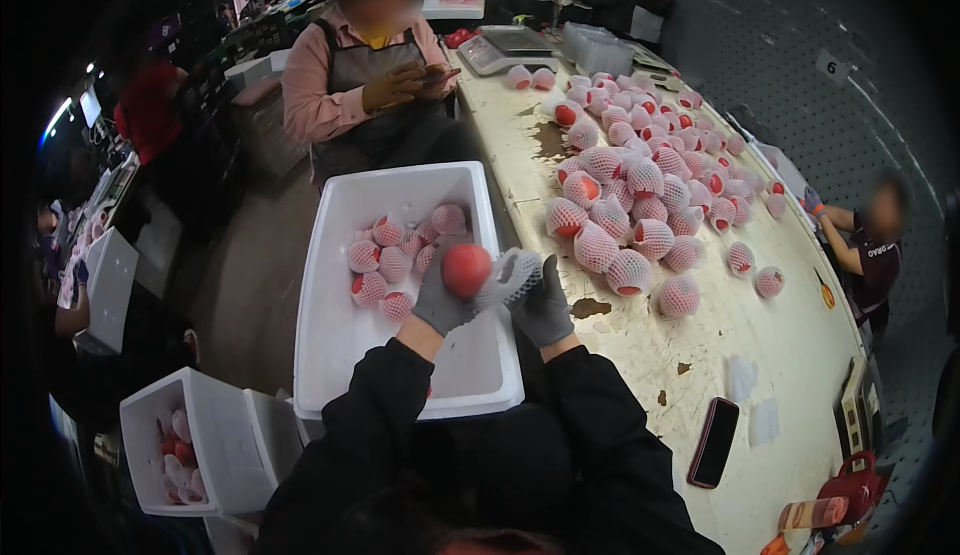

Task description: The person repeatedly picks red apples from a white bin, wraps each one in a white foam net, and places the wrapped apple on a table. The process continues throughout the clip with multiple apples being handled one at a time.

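Observation:
My left hand [442,300], in a grey glove, holds a bare round red fruit [466,270] above a white foam box [311,330]. My right hand [544,303], gloved alike, grips a white foam net sleeve [514,277] that stretches to the fruit's right side. Inside the box lie several net-covered red fruits [394,264]. On the worn table to the right is a large pile of fruits in foam nets [645,180], with a few lying apart near its front edge, such as one netted fruit [679,296].
A person in an apron [375,97] sits beyond the box, holding a phone. Another person [877,247] is at the table's right edge. On the table are a scale [506,50], plastic containers [598,48], a smartphone [713,442] and scissors [825,291]. Another foam box [225,435] stands lower left.

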Available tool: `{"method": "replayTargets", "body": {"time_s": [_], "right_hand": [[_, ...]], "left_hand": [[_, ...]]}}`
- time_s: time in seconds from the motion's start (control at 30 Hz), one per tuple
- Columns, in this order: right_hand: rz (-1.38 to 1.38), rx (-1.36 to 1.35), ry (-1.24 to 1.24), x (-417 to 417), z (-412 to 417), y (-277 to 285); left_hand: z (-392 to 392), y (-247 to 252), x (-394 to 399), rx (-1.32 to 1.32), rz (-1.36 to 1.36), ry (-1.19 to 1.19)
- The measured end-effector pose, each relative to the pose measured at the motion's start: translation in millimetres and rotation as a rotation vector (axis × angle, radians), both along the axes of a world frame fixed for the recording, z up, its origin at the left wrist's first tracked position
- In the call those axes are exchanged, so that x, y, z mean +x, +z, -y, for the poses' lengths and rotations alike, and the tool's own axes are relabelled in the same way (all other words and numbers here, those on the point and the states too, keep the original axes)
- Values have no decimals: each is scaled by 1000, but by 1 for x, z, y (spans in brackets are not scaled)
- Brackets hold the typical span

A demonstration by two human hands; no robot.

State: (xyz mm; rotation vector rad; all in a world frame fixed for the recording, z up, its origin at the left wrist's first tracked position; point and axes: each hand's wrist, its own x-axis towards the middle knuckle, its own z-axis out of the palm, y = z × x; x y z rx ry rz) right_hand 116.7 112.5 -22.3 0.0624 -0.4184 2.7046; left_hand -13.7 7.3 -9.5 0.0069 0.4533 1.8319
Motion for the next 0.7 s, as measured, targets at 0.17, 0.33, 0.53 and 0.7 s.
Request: {"method": "replayTargets", "body": {"time_s": [0.17,0.33,0.53,0.7], "right_hand": [[86,469,-284,0,2,-4],[356,1315,-892,3,-2,-6],[-213,-249,30,5,-2,22],[-193,42,-4,8,4,25]], "left_hand": [[-3,2,5,64,30,-91],[-3,6,7,-28,20,-39],[-5,9,3,-104,-12,1],[-17,1,10,-66,-44,-82]]}}
